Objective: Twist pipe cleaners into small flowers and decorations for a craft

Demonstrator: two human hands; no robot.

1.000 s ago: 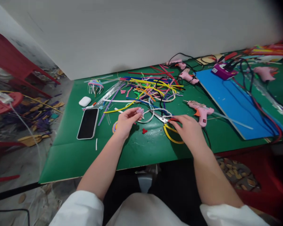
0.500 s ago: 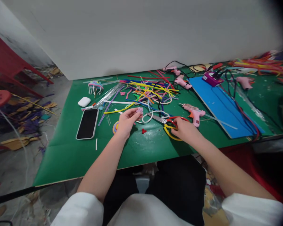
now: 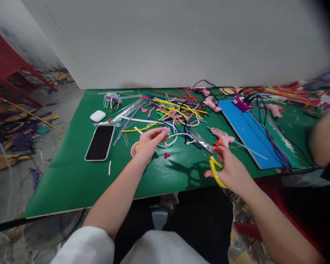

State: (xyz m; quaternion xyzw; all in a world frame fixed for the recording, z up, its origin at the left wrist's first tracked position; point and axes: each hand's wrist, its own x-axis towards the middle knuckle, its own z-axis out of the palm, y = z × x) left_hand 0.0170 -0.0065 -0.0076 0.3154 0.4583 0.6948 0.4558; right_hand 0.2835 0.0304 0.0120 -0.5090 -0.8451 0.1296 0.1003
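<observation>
Between the fingertips of my left hand [image 3: 148, 145] is a small lilac flower-like piece [image 3: 166, 131]. My right hand [image 3: 232, 168] grips scissors [image 3: 216, 172] with yellow and red handles, raised over the table, their blades pointing up and left. A thin white loop [image 3: 176, 139] lies between the flower piece and the blades. Below it, a small red piece [image 3: 167, 155] rests on the green table [image 3: 165, 179]. A striped coil [image 3: 134, 149] is partly hidden behind my left hand.
Colourful pipe cleaners [image 3: 176, 110] are heaped behind my hands. A phone [image 3: 100, 143] and white case [image 3: 98, 116] lie left. A pink glue gun [image 3: 222, 137], blue board [image 3: 243, 132] and purple power block [image 3: 242, 103] are right. Another person's arm [image 3: 326, 137] shows far right.
My right hand has lifted the scissors off the table and moved slightly right. My left hand stays nearly in place with the lilac piece. Another person's arm shows more at the right.
</observation>
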